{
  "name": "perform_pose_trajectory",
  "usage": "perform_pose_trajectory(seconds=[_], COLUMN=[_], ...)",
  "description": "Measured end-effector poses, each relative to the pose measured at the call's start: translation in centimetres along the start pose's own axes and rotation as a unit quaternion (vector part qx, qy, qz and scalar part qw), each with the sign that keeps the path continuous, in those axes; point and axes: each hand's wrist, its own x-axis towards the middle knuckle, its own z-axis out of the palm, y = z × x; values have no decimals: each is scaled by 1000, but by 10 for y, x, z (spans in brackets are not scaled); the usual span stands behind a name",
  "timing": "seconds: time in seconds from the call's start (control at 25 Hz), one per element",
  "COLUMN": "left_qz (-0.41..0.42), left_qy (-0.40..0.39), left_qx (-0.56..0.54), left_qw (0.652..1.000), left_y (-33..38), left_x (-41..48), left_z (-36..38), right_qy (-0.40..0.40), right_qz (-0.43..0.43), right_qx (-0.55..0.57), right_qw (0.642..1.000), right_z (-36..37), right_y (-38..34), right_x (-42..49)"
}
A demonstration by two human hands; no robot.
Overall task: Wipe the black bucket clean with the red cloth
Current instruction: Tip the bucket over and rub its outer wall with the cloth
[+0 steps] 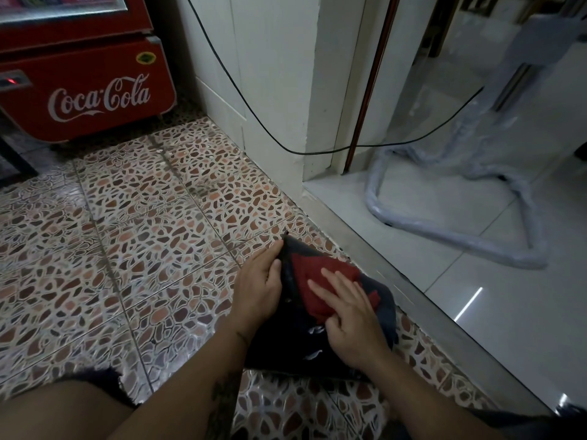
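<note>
A black plastic bucket (317, 344) lies tipped on its side on the brown pebble-patterned tiled floor (143, 233), just beside a grey metal door threshold (413, 281). The left hand (259, 287) grips the bucket's far rim, fingers curled over the edge. The right hand (352, 315) presses flat — fingers spread — on a crumpled red cloth (320, 281), pinning it against the bucket's upturned wall. Well apart, at the far left, stands a red Coca-Cola cooler (85, 90).
</note>
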Motion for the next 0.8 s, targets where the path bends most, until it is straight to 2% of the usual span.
perform_pose_trajectory(seconds=[0.08,0.2,0.28,0.4,0.48,0.6,0.72,0.8], left_qz=[-23,-42,-69,-119,-136,-80,16,38], left_qy=[-11,-16,0,9,0,-5,0,-13], left_qx=[-1,-45,-114,-186,-201,-136,32,99], left_qw=[1000,998,991,975,970,988,999,994], left_y=[3,7,9,9,12,23,18,17], left_x=[6,5,-3,-14,-16,-23,-44,-60], left_z=[1,5,9,13,12,5,-6,-14], right_qy=[27,-9,-23,-17,-10,8,14,11], right_qz=[89,196,167,39,-7,7,83,143], right_qx=[-24,-67,-49,-5,2,-10,-16,-11], right_qw=[995,978,984,999,1000,1000,996,990], right_z=[-13,-22,-12,12,13,1,-4,-14], right_y=[17,5,-19,-44,-36,-12,-1,0], right_x=[3,33,44,28,9,-6,-2,10])
